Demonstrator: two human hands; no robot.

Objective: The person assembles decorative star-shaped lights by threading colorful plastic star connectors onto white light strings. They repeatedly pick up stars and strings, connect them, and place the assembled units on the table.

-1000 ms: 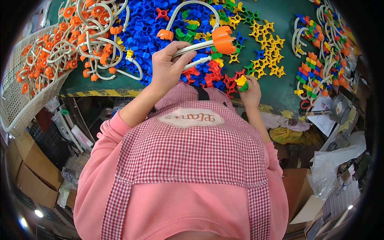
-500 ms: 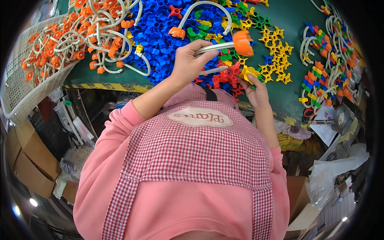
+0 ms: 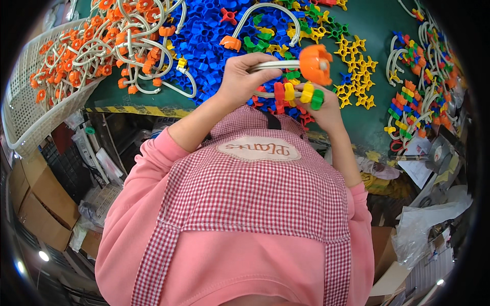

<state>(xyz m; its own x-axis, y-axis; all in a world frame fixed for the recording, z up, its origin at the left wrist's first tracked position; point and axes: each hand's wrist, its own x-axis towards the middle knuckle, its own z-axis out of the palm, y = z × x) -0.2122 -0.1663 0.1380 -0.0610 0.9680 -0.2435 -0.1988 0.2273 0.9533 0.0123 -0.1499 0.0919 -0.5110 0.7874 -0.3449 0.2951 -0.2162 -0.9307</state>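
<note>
Above the table edge, my left hand (image 3: 248,76) pinches a cream braided rope (image 3: 280,65) just behind its orange cup-shaped end piece (image 3: 315,65). The rope loops back, and its other end runs toward my right hand (image 3: 326,109). A red plastic piece (image 3: 279,97) and a yellow piece (image 3: 289,92) sit on that lower length. Beside them, another yellow piece (image 3: 307,93) and a green piece (image 3: 317,99) are in line, with my right fingers closed round them from below. My right fingertips are partly hidden behind these pieces.
Loose blue pieces (image 3: 201,56) heap at the middle of the green table (image 3: 370,130). Yellow star-shaped pieces (image 3: 357,76) lie to the right. Ropes with orange ends (image 3: 145,46) pile at left, beside a white basket (image 3: 30,120). Finished-looking coloured ropes (image 3: 408,104) lie far right.
My right hand has brought the yellow and green pieces up to the rope and turned them edge-on beside the red one. The orange end piece has tilted slightly in my left hand's hold.
</note>
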